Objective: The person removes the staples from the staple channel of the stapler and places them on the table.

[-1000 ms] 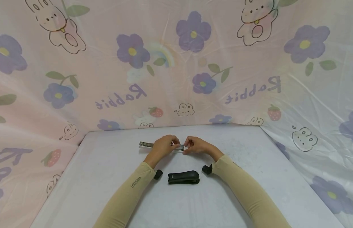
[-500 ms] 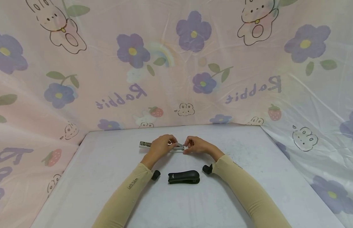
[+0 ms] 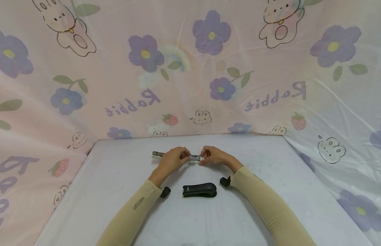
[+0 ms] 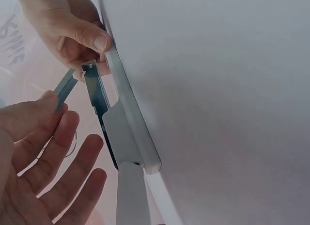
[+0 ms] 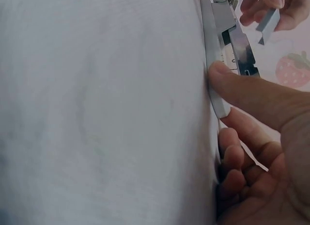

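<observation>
A white stapler [image 3: 156, 154] lies opened out on the table, its metal magazine [image 4: 97, 91] exposed above the base [image 4: 135, 123]. My left hand [image 3: 173, 158] pinches a short strip of staples [image 4: 66, 89] between thumb and index finger, the other fingers spread. In the left wrist view the strip is beside the magazine's end, apart from it. My right hand [image 3: 215, 155] grips the front end of the base, thumb on one side and fingers underneath in the right wrist view. Part of the stapler is hidden behind my left hand in the head view.
A black stapler [image 3: 199, 190] lies on the white-covered table [image 3: 190, 218] between my forearms. Black wrist cameras [image 3: 166, 192] sit at both cuffs. A patterned curtain [image 3: 184, 75] rises behind the table and along its sides.
My left hand and forearm have shifted slightly, with the wrist moving left. The staple strip looked tilted half a second ago and now looks more level. My right hand keeps its grip.
</observation>
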Motion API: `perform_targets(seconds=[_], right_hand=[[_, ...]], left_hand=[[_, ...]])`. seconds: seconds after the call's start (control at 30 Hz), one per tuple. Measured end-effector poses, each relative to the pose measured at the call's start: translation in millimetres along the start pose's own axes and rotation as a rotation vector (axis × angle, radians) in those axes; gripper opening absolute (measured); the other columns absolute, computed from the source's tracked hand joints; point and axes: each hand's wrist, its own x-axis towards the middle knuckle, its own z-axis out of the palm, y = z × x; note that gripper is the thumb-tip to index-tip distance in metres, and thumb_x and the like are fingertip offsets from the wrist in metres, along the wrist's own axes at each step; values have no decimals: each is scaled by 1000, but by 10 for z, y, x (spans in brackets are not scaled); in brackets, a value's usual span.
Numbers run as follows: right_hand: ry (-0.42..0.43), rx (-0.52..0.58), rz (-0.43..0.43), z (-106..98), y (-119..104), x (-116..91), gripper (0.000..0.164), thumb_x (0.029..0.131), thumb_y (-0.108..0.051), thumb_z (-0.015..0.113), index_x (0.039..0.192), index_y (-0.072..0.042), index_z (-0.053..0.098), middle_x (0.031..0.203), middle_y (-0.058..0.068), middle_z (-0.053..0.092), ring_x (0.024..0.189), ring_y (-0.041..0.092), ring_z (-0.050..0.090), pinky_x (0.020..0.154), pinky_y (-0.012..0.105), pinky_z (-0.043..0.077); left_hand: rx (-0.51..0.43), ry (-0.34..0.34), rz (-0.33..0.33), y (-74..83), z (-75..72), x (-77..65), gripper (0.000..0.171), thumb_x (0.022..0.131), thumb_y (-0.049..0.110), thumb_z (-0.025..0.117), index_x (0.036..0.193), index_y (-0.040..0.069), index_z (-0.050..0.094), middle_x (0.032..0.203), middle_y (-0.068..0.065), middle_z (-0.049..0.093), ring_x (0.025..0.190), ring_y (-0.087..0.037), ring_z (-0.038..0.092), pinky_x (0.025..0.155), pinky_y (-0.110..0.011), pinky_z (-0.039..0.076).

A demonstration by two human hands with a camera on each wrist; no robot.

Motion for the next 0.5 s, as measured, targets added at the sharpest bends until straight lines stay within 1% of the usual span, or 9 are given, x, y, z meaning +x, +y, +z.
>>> perform_targets(seconds=[0.2,0.4,0.5], right_hand=[[-1,-9,4,-7,3,-1,35,89,-22,90,111,-10,65,91,3,60,80,16,52,74,30,44],[-4,-8,3,-9,-18,-3,34,89,-21,90,110,-10,66,91,3,60,80,17,51,75,31,43],[-1,-13,-1,-7,-15,2,34,89,-20,90,110,-10,66,91,3,60,80,17,51,74,30,44]], left_hand=[[26,-16,12,12,3,-61,12,101,27,78,112,21,78,108,3,76,101,-18,72,85,-41,58],[-4,-46,40,43,-18,-146,11,100,25,80,109,20,78,105,3,77,99,-18,72,86,-42,58],[-9,-57,40,47,-23,-178,10,100,25,80,108,20,78,105,3,77,100,-18,72,87,-41,58]])
